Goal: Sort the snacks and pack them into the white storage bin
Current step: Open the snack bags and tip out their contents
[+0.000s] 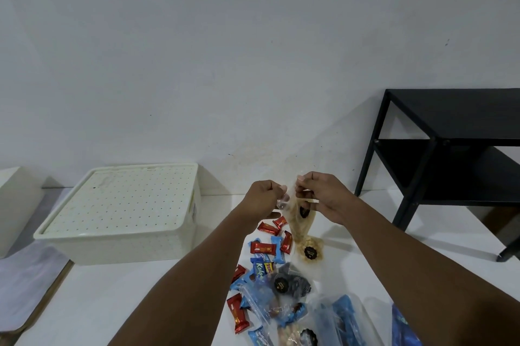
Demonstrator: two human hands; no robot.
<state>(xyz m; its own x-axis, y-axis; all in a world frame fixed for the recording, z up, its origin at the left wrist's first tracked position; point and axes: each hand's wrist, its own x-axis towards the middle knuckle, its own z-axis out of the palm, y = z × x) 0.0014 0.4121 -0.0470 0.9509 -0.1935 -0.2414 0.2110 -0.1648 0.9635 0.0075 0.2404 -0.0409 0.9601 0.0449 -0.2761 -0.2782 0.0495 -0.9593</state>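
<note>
Both hands hold up a clear bag of pale snacks (298, 220) with a black round label, above the white floor. My left hand (264, 196) pinches its top left corner; my right hand (323, 196) grips the top right. Below lie several red wrapped bars (263, 247), blue wrapped bars (260, 268), a clear bag of light cookies (309, 251), a bag of dark cookies (291, 283) and more clear bags (342, 317). The white storage bin (123, 244) stands at the left with its dotted lid (126, 199) on.
A black two-shelf table (450, 148) stands at the right against the white wall. A white box (14, 205) sits at the far left, with a grey mat (25, 283) beside the bin. A blue packet (402, 328) shows at the bottom right edge.
</note>
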